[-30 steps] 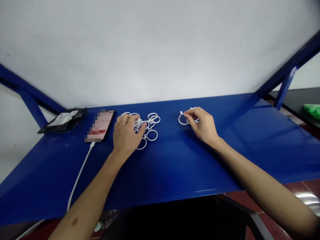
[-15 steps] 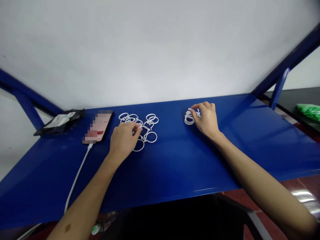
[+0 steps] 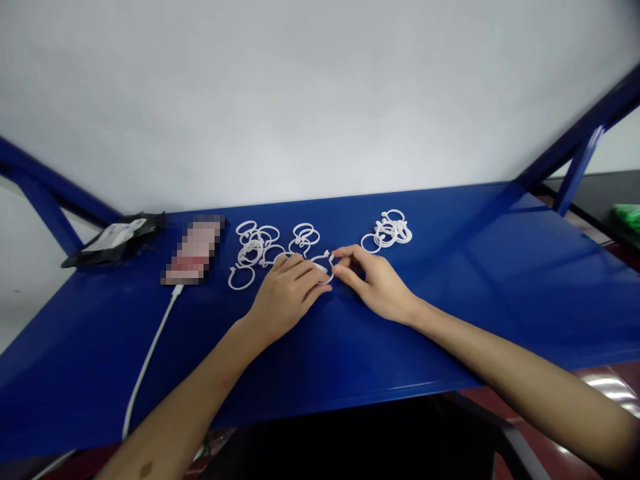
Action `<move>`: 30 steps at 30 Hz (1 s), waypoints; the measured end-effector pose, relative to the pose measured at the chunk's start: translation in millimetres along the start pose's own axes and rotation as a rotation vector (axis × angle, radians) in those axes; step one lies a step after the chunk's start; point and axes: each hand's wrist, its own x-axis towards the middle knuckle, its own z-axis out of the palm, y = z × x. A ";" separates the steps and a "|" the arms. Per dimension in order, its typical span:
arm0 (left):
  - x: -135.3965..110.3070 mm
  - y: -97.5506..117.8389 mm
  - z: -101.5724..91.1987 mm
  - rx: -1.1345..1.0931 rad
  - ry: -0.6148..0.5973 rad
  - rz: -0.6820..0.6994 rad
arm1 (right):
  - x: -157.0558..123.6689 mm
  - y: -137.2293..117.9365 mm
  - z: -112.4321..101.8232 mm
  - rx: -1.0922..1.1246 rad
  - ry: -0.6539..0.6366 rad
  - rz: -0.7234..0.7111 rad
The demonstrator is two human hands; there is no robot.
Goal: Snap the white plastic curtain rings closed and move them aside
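Observation:
Both my hands meet over the middle of the blue table (image 3: pixel 420 340). A thin white ring (image 3: pixel 332 272) with small knobs at its opening is between them. My left hand (image 3: pixel 285 293) grips it from the left, fingers and thumb close together. At its right side, my right hand (image 3: pixel 375 283) pinches the ring between thumb and forefinger. Several loose white rings (image 3: pixel 253 252) lie beyond and left of my left hand, some overlapping. A smaller pile of white rings (image 3: pixel 393 231) lies beyond my right hand, one of them slightly apart from the others.
At the left lies a phone (image 3: pixel 193 250), its screen blurred out, with a white cable (image 3: pixel 150 353) running to the front edge. A black plastic packet (image 3: pixel 117 240) with a white label is beside it. Blue frame braces (image 3: pixel 580 167) rise at both ends; a pale wall (image 3: pixel 320 100) stands behind.
My right hand has left the right pile and come across to my left hand. My left hand has moved right from the left rings. The right pile now looks more spread out.

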 end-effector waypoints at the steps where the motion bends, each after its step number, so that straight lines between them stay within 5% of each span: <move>1: -0.6 1.4 2.9 0.000 -0.017 0.009 | -0.1 1.2 0.9 0.023 -0.007 0.015; 10: -0.7 3.2 6.5 -0.059 -0.007 0.038 | 0.7 1.9 2.2 0.089 -0.038 0.011; 15: -0.6 -1.7 4.4 -0.118 0.042 -0.113 | 1.9 4.6 0.5 0.003 -0.018 -0.039; 22: -1.9 -10.1 3.6 -0.022 -0.120 -0.203 | 3.0 6.3 -1.0 -0.168 0.001 -0.131; 30: -1.4 -8.1 0.3 -0.029 -0.146 -0.193 | 4.0 10.3 -3.0 -0.211 0.002 -0.172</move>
